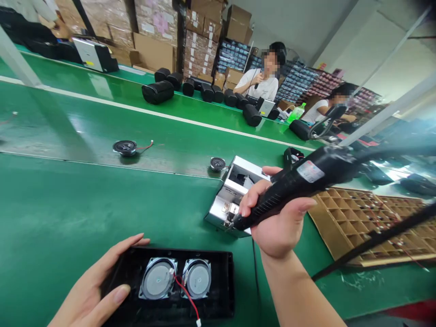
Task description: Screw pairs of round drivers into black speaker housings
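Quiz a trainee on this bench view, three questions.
1. True or false: the right hand grips a black screwdriver.
2. How many round drivers sit in the black panel that the left hand touches? A one, B two, C four.
3. Fill in: the wire running off the drivers is ____ in colour.
Key: 1 true; 2 B; 3 red.
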The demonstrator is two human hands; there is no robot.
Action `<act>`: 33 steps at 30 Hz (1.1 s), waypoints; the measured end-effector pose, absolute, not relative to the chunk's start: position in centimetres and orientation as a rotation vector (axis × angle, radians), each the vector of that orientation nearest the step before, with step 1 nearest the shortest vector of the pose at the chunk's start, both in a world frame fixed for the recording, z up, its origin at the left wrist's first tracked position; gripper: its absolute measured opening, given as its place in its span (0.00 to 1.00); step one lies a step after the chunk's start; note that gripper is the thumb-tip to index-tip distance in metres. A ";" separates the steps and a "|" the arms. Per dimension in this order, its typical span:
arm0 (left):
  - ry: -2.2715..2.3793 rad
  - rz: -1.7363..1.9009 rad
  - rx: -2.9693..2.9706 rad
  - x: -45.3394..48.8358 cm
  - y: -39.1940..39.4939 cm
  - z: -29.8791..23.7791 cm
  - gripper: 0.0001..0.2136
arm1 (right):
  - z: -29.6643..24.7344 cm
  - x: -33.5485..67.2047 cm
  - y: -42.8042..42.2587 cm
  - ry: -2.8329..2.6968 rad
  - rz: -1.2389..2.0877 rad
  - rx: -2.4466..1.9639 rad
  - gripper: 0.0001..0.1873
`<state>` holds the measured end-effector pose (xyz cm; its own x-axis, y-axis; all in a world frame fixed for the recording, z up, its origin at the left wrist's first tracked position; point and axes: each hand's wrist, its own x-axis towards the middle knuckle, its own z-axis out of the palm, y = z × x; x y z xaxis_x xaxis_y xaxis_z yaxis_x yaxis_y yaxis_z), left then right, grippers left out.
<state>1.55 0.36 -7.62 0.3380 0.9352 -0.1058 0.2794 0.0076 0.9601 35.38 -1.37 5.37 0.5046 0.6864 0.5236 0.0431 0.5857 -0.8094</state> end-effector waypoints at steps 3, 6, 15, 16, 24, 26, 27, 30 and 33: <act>1.142 0.774 1.546 1.8 0.0 -6.9 0.32 | 6.1 34.0 -2.3 -0.922 0.535 -0.845 0.38; 1.061 0.756 1.630 1.4 0.2 -6.8 0.31 | 7.7 31.7 -3.3 -0.899 0.638 -0.757 0.35; 0.890 0.752 1.809 1.4 0.6 -7.3 0.29 | 6.4 24.0 -0.4 -1.012 1.012 -0.602 0.38; 0.878 0.758 1.818 1.5 0.6 -7.2 0.29 | 5.7 23.7 0.1 -1.031 1.035 -0.600 0.38; 0.835 0.783 1.856 2.0 0.5 -6.8 0.29 | 3.8 23.1 0.9 -1.046 1.046 -0.673 0.39; 0.821 0.793 1.867 2.0 0.5 -6.9 0.30 | 3.8 23.1 0.9 -1.055 1.048 -0.686 0.38; 0.815 0.801 1.869 2.0 0.5 -6.9 0.31 | 3.8 23.0 0.9 -1.063 1.049 -0.694 0.38; 0.797 0.835 1.861 2.1 0.4 -7.1 0.32 | 3.7 22.9 1.0 -1.083 1.042 -0.704 0.38; 0.778 0.865 1.847 2.2 0.4 -7.2 0.32 | 3.4 22.8 1.0 -1.095 1.043 -0.693 0.37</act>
<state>2.21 0.41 -7.25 0.5527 0.7990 0.2368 0.1502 -0.3750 0.9148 22.83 0.98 3.40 0.0969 0.9240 0.3699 -0.3250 0.3806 -0.8658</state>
